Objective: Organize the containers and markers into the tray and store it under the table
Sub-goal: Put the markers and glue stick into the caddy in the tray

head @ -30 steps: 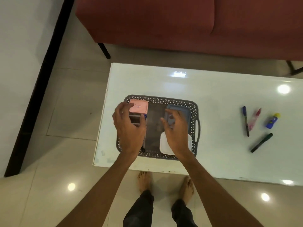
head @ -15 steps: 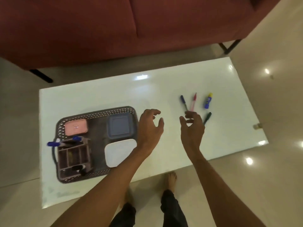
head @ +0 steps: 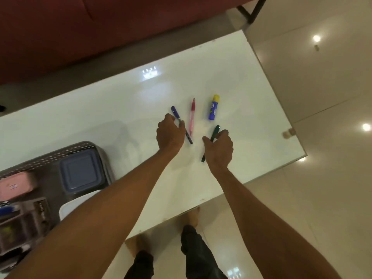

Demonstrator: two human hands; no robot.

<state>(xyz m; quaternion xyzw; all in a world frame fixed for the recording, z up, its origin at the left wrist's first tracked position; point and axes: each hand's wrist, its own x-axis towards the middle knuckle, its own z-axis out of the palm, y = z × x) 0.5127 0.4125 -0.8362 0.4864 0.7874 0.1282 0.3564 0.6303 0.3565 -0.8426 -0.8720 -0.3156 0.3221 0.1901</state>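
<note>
Left hand [head: 171, 135] low on the table [head: 112, 109], fingers curled, thumb and forefinger closed around the middle of a blue marker [head: 175, 112] that lies slanted, cap end toward the far edge. Right hand [head: 219, 150] just beside it, thumb and fingers pinching a green marker [head: 216, 130]; one end sticks out beyond the fingers and the other shows below the heel of the hand, toward the near edge. Cannot tell whether either marker is off the surface. Between the two hands, a pink pen [head: 192, 115] lies flat, nearly parallel to the blue marker and just beside it. Beyond the right hand, a glue stick [head: 213, 109], blue body with yellow cap, lies on its side, apart from the pens. All four sit in the right half of the table, nearer the middle than the edges. The tray [head: 60, 151], dark with perforated walls, sits at the left end by the near edge, well apart from the hands. Inside it: a blue-lidded box [head: 81, 173] at the far right corner, a pink box [head: 16, 186] to its left, a white box [head: 67, 209] partly under the left forearm, and a blurred, compartmented organizer [head: 22, 224]. A red sofa [head: 80, 27] stands past the far edge. Pale glossy floor [head: 322, 87] all round; bare feet [head: 193, 216] show through at the near edge.
</note>
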